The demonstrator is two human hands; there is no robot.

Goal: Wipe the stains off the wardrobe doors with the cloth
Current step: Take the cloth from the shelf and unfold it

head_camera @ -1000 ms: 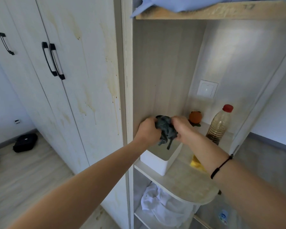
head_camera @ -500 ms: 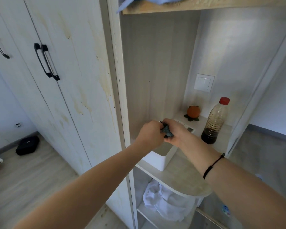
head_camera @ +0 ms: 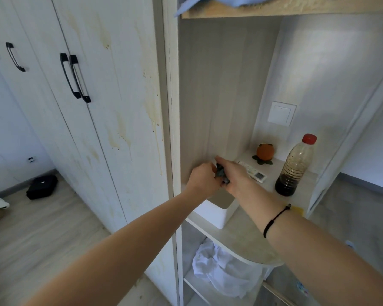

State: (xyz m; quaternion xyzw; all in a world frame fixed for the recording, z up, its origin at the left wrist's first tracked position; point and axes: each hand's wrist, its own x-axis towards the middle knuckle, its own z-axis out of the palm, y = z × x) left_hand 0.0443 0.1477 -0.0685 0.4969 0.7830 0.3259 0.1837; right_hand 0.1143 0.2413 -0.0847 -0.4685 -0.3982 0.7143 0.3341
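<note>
Cloth (head_camera: 221,174) sits bunched between my two hands, over the white tub (head_camera: 212,214) on the open shelf (head_camera: 248,235), just right of the stained door (head_camera: 124,120). I judge it light, soft and limp: it will take any shape I squeeze it into and won't slip or break. I judge it best gripped as a wad in one palm, leaving a flat face free to press on the door. Only a small dark grey-blue lump of it shows, crumpled and creased; most is hidden inside my grip, so I can't say whether it is wet.

My left hand (head_camera: 202,180) is a closed fist, its fingers curled on the cloth's left side. My right hand (head_camera: 236,176) has its fingers wrapped over the other end, gripping tight.

The door carries yellow-brown drips and runs down its right edge and middle, none of them wiped yet by the look of it. Two black handles (head_camera: 75,78) stand to the left of the stains. Behind my hands on the shelf are a remote (head_camera: 253,172), an orange toy (head_camera: 265,152) and a bottle (head_camera: 295,167) of dark liquid.
</note>
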